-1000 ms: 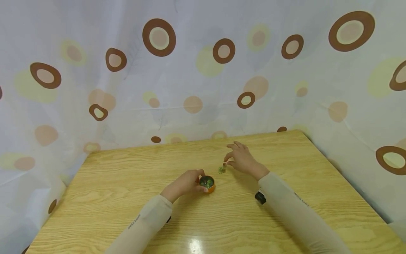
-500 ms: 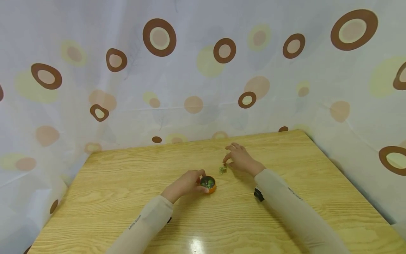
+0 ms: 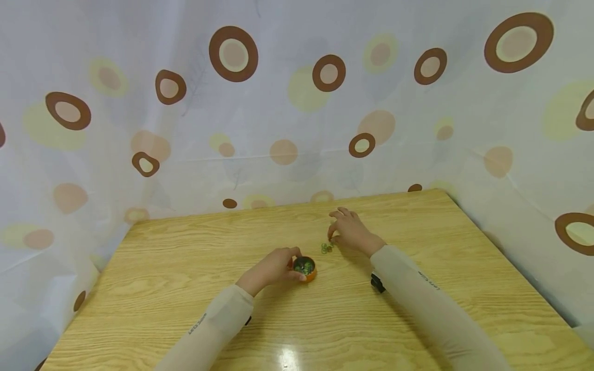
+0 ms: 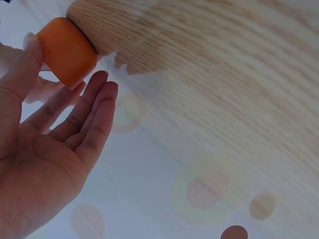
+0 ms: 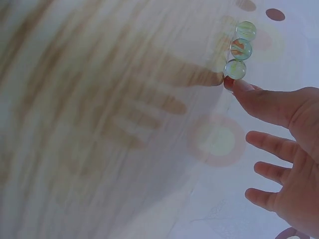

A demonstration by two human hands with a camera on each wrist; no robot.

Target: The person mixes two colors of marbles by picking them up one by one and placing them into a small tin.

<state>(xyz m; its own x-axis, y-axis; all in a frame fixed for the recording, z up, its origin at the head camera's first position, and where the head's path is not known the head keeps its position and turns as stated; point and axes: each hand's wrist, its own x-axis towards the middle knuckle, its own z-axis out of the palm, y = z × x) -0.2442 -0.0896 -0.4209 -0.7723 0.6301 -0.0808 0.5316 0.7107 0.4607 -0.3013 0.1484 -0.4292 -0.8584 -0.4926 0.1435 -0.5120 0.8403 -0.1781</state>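
My left hand (image 3: 274, 267) grips a small orange bowl (image 4: 70, 52) between thumb and index finger, its other fingers extended beneath in the left wrist view. In the head view, the bowl's dark inside holds green glassy pieces. Right of the bowl, my right hand (image 3: 351, 233) reaches down, thumb and index fingertips close together at the table. Three clear glass marbles (image 5: 236, 68) line up just beyond those fingertips; the middle marble (image 5: 241, 49) has an orange swirl. The thumb tip (image 5: 243, 87) is right at the nearest marble's edge. The remaining fingers of that hand stay apart and extended.
Both hands work over a light wooden table (image 3: 195, 247). A white curtain (image 3: 278, 103) with brown and yellow circles hangs behind it and along the sides. Pale sleeves cover both arms, and a black wrist device (image 3: 378, 283) sits under the right one.
My right wrist has shifted slightly left, while its fingertips stay beside the marbles. The left hand keeps its hold on the bowl.
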